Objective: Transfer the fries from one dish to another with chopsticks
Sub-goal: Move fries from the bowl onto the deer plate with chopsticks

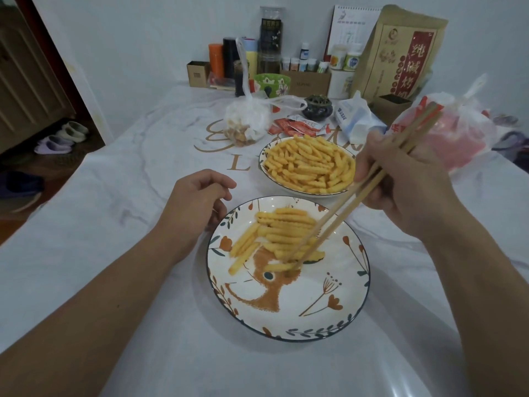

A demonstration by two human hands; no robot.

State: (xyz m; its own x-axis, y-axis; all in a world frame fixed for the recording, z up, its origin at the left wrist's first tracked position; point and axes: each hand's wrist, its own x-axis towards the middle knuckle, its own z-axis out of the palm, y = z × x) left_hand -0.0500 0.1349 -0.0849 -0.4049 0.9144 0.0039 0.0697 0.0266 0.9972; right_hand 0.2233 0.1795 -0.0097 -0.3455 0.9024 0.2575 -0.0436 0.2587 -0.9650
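Over the near patterned plate (337,305), right hand (406,193) w/ fingers curled round wooden chopsticks (357,196), tips pinching a fry (279,267) just above the plate. Small pile of fries (283,230) sits there already. Left hand (197,199) loosely curled, holding nothing, touching the plate's rim. Far dish (267,174) full of fries.

- White-clothed table (114,230) fills the room's middle.
- Plain pale wall (137,38) rises behind the table.
- Left of the table, a dark wooden door frame (54,53) and slippers (61,137) on brown floor.
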